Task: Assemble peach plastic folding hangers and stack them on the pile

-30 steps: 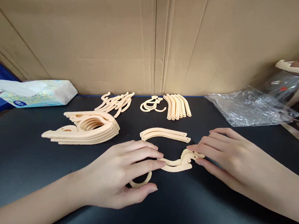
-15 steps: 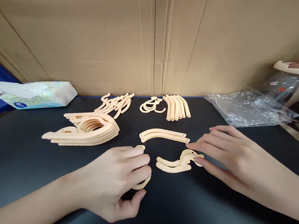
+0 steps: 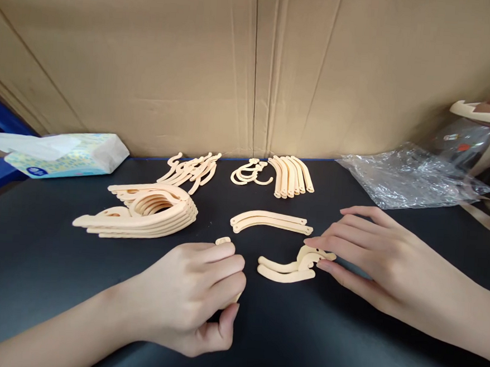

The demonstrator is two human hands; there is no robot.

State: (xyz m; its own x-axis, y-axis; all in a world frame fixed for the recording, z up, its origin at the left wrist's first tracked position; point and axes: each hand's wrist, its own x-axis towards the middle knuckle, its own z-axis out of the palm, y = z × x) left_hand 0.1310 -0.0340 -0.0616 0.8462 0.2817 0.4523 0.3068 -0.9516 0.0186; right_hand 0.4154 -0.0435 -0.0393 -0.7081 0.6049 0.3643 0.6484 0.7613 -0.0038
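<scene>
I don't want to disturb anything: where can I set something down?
Two patches look bare: near tabletop between left forearm and right forearm, and that between tissue pack, stacked hangers and left forearm. Crowded: the back's middle, with hooks and hanger arms, and between left hand and right hand, with hanger parts.

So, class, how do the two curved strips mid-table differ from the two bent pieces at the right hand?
The curved strips are gentle arcs, while the bent pieces widen into rounded, overlapping ends. The right hand touches the bent pieces; no hand holds the curved strips. The curved strips lie farther back than the bent pieces. Both are pale, against the black table.
</scene>
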